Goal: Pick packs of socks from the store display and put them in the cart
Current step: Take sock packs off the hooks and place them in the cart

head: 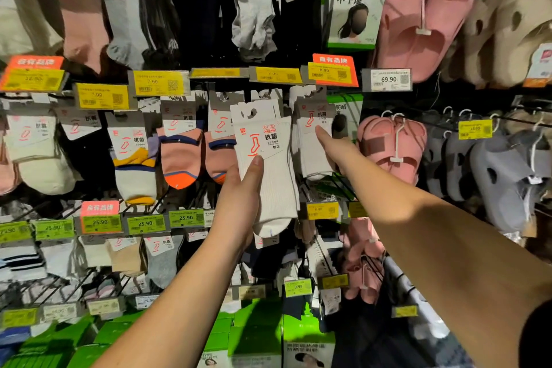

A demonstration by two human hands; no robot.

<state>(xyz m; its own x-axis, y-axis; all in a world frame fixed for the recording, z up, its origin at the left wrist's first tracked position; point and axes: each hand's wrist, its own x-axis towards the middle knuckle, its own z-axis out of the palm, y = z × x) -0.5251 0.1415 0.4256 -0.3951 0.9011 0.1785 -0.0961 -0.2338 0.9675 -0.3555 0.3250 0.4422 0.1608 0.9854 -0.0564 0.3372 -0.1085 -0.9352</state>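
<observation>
My left hand (242,197) gripped a white sock pack (267,164) at the centre of the frame, thumb pressed across its front just under the printed card, so the pack stayed flat and free of its hook. My right hand (334,146) reached up just to the right of it, one finger stretched onto the hanging white packs (313,143) on the next peg; whether the other fingers were curled I could not tell. I judged that touch was meant to single out another pack. The cart was nowhere in view, so nothing had gone into it yet
</observation>
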